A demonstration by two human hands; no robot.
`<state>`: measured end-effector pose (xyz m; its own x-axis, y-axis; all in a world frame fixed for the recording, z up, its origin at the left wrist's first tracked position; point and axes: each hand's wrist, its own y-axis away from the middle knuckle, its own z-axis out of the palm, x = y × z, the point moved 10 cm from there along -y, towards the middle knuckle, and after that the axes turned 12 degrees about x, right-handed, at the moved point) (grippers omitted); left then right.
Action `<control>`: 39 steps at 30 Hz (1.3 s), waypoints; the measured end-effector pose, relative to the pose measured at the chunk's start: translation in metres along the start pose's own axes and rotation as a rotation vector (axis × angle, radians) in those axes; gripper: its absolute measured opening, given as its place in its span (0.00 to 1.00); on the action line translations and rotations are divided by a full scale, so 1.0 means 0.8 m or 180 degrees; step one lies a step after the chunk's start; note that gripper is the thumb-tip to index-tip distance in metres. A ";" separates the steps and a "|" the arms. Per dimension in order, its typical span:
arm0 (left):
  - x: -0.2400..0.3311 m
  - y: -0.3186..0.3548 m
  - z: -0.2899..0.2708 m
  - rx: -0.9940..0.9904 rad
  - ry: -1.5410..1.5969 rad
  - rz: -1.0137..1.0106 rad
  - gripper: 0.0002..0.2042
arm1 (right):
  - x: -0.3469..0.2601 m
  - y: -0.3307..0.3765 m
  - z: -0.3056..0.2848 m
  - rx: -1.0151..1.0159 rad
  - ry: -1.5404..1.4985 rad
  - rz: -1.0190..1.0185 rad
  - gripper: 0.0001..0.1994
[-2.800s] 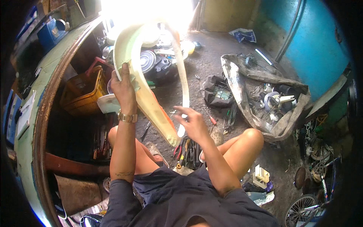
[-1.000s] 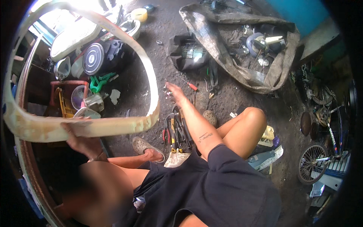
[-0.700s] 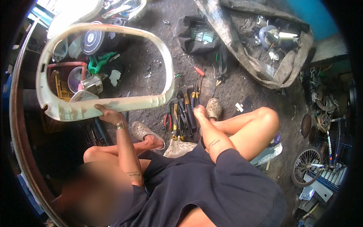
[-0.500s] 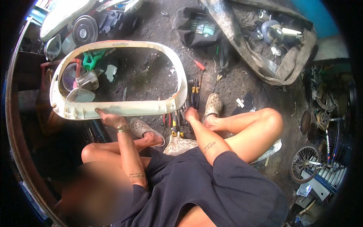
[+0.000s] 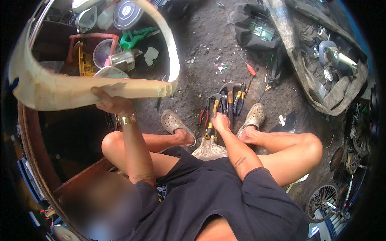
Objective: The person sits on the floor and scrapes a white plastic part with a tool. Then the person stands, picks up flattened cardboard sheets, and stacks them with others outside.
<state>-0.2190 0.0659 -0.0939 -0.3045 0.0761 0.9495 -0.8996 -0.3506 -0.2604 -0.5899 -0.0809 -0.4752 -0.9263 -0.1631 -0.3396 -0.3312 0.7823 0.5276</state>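
A large off-white plastic ring frame, rounded and open in the middle, is raised at the left and tilted. My left hand grips its lower side, with the thumb lying on the plastic. Between my feet, my right hand is closed around the yellow handle of a hammer, whose head points away from me. Beside it lies a second hammer with a dark and brown handle. Pliers with yellow and black grips are to its right, and red-handled pliers to its left.
A red screwdriver lies farther off on the dirt floor. Beyond it sits a black bag, with a grey sack of scrap at right. Plastic baskets, a green plastic piece and fan parts crowd the far left. A bicycle wheel is at lower right.
The ring frame has moved left and nearer, and tilted, with my left hand still on it. My right hand has shifted among the tools onto the yellow hammer handle. The view has swung.
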 end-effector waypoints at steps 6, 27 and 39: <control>-0.048 0.004 0.048 -0.0239 -0.0081 0.0450 0.31 | -0.157 0.019 0.037 -0.0216 -0.0266 -0.1467 0.16; -0.082 -0.021 0.080 -0.0333 0.0152 -0.0200 0.27 | -0.360 -0.056 0.199 -0.0695 -0.0075 -0.1501 0.26; -0.006 0.055 0.098 -0.1054 -0.0003 -0.0088 0.19 | -0.096 0.057 -0.051 -0.1530 -0.4419 0.0681 0.19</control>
<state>-0.2326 -0.0229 -0.0959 -0.2784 0.0805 0.9571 -0.9605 -0.0259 -0.2772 -0.5410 -0.0576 -0.3932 -0.1480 0.8335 -0.5323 -0.4965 0.4028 0.7689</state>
